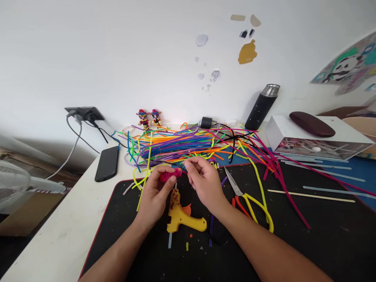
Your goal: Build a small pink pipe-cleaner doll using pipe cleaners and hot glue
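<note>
My left hand point(155, 188) is closed around a pink coiled pipe-cleaner piece point(169, 176), held between thumb and fingers. Close by on its right, my right hand point(204, 181) pinches a thin strand point(184, 169) beside the pink piece; whether the two are joined I cannot tell. Below both hands a yellow glue gun point(183, 217) lies on the black mat point(141, 254), its nozzle just under the pink piece and a clear glue stick poking from its back. Yellow-handled scissors point(246, 199) lie open to the right of my right hand.
Behind the hands lies a heap of coloured pipe cleaners point(179, 145). Two small figures point(143, 119) stand against the wall. A phone point(107, 163) is at left; a black thermos point(262, 107), a white box point(317, 135) and several glue sticks point(326, 172) are at right.
</note>
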Motion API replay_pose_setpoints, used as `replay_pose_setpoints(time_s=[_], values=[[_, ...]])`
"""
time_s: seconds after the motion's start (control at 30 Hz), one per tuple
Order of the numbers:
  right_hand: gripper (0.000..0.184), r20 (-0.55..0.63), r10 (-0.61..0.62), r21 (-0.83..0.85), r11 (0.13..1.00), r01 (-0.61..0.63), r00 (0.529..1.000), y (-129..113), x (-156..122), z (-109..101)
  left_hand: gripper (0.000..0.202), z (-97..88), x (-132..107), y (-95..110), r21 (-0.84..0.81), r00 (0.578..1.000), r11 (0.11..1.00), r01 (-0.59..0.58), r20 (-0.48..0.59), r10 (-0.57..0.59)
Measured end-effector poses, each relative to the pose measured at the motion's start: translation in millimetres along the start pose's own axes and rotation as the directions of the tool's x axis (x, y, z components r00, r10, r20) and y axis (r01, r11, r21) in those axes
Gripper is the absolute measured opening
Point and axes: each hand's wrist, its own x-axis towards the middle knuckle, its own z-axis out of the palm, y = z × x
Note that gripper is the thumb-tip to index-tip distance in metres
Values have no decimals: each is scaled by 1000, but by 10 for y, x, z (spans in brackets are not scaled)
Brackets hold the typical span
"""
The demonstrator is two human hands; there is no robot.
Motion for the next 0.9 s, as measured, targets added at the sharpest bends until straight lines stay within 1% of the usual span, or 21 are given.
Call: replay_pose_setpoints(time_s=[0.07, 0.17, 0.3, 0.5, 0.63, 0.9], values=[[42, 23, 44, 41, 998, -44, 999, 12, 19, -4, 27, -8, 4, -25, -28, 1000, 1000, 9, -25, -9], [47, 89, 95, 82, 991, -103, 991, 34, 22, 7, 27, -10, 1, -46, -28, 999, 1000, -10, -50, 9], [50, 154, 128, 95, 985, -143, 980, 62, -4, 29, 28, -9, -8, -47, -22, 998, 999, -47, -47, 46], [44, 186, 146, 66, 985, -161, 972, 88, -17, 26, 25, -28, -8, -58, 28, 998, 998, -56, -17, 56], [45, 185, 154, 48, 985, -165, 971, 87, -14, 23, 24, -26, -17, -56, 84, 997, 994, -67, -20, 69], [46, 178, 120, 13, 992, -124, 977, 107, -20, 24, 23, -19, -29, -49, 128, 997, 989, -71, -19, 74]])
